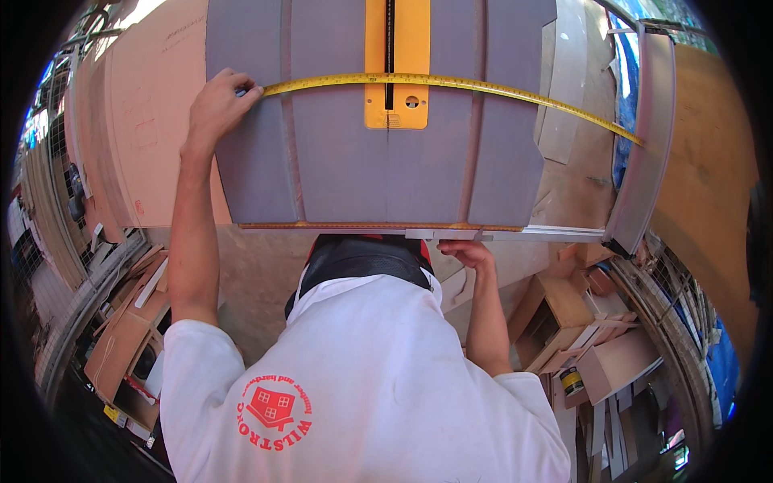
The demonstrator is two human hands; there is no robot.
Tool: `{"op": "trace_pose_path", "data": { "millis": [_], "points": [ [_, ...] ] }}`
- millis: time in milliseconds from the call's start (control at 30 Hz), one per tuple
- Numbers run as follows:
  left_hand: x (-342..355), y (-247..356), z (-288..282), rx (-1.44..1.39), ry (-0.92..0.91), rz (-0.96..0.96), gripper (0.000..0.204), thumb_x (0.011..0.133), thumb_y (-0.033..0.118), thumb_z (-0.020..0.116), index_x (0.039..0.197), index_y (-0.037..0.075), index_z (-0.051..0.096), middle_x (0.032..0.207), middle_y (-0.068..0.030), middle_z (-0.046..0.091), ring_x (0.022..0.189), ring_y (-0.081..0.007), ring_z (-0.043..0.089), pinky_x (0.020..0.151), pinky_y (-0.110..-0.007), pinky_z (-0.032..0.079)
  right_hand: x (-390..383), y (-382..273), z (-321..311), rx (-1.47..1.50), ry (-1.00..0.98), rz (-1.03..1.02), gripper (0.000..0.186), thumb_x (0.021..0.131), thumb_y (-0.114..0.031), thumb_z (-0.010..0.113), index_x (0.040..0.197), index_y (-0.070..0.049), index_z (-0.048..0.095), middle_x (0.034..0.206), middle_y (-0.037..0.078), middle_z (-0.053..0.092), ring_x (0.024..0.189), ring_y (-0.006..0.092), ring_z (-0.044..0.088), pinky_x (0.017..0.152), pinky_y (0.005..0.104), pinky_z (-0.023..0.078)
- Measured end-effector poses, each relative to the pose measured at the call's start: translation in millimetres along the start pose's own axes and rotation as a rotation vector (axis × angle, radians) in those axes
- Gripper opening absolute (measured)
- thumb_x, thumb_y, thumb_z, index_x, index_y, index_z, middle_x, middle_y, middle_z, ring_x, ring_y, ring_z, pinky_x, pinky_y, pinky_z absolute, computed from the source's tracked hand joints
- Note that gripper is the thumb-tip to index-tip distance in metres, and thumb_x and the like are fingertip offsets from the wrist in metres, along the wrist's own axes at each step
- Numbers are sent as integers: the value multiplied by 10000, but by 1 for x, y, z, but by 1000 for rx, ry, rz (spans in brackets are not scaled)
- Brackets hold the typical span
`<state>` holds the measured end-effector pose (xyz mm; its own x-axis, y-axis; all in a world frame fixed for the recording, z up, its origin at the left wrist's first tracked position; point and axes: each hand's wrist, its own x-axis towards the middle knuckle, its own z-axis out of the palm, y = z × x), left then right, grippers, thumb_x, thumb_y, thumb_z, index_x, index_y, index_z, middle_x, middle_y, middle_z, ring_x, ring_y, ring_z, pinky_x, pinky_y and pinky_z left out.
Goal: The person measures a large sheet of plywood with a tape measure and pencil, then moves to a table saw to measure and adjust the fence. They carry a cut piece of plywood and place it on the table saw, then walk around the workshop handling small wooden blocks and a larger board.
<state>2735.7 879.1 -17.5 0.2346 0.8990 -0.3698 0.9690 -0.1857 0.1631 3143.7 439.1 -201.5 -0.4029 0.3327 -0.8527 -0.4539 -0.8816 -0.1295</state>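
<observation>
A yellow tape measure [451, 81] is stretched across the grey table of a table saw [338, 161]. My left hand [221, 106] is closed on its left end, near the table's left edge; a small dark part shows between the fingers. The blade passes over the yellow throat plate [397, 113] with its dark slot. Its far right end meets the long rip fence [651, 137]. Below the table's front edge, my right hand [469, 253] is at the underside of the silver front rail [507, 236], fingers loosely extended leftward, with nothing visible in them.
A pale wooden board [137, 137] adjoins the saw table on the left. Beyond the fence lies a brown panel [700, 161]. Wooden boxes [551, 318] and offcuts crowd the floor at the lower right, with a small can [572, 381] among them. More wooden pieces [125, 346] stand at the lower left.
</observation>
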Motion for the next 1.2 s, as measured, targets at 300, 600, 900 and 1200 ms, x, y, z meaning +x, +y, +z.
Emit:
{"op": "trace_pose_path", "data": {
  "millis": [300,600,900,1200],
  "points": [
    [0,1,0,31,12,-41,325,913,398,646,1022,113,759,1023,-77,663,966,-276,658,841,-389,517,-2,0,6,3,-8,-79,229,863,-22,752,1086,-9,703,976,94,732,836,171,635,792,327,491],
    [-8,14,-15,-27,-17,-82,279,874,343,634,971,116,765,1030,-82,658,967,-291,656,847,-421,530,-20,-1,11,-85,73,-139,394,873,-120,787,1237,-50,653,1176,69,681,1012,196,633,891,385,516],
    [-7,10,-19,-46,-11,-59,267,856,323,645,952,104,762,1040,-94,666,979,-299,657,855,-423,533,28,0,-156,763,214,-604,406,1024,-270,603,1380,-84,547,1377,79,576,1270,275,555,1075,491,480],
    [-1,9,-15,-18,-21,-46,269,857,340,669,956,109,764,1061,-94,671,993,-298,656,875,-422,531,59,-34,-99,853,614,-688,411,1020,-288,606,1373,-86,548,1361,77,583,1259,274,561,1060,486,484]
  ]
}}
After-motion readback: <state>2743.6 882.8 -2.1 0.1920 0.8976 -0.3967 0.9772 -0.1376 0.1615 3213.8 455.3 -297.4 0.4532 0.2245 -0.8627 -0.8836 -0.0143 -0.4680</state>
